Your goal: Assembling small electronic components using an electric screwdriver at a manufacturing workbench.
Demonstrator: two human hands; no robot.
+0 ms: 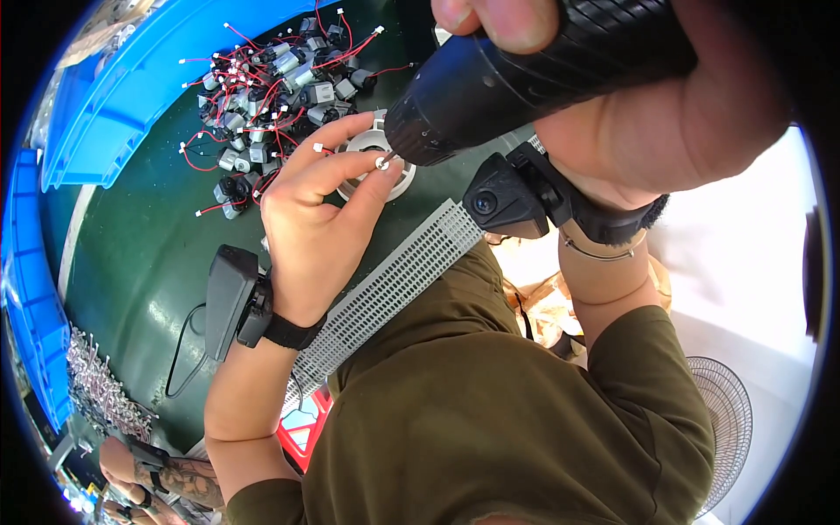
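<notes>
My right hand (665,131) is wrapped round a black electric screwdriver (490,87) at the upper right, its nose pointing down and left. With thumb and index finger, my left hand (319,206) pinches a small white round piece (381,164), and the screwdriver's bit reaches it at the fingertips. Whether a screw sits between them is too small to tell. Just behind these fingers lies a round white plastic part (404,185), partly hidden by my hand and the tool. A small white connector (318,148) shows beside my left index finger.
A heap of small motors (280,87) with red and black wires lies on the green table (131,262). Blue bins (131,105) line the far left edge. A grey perforated strip (394,276) borders the table near me. Another person's tattooed arm (188,477) shows at lower left.
</notes>
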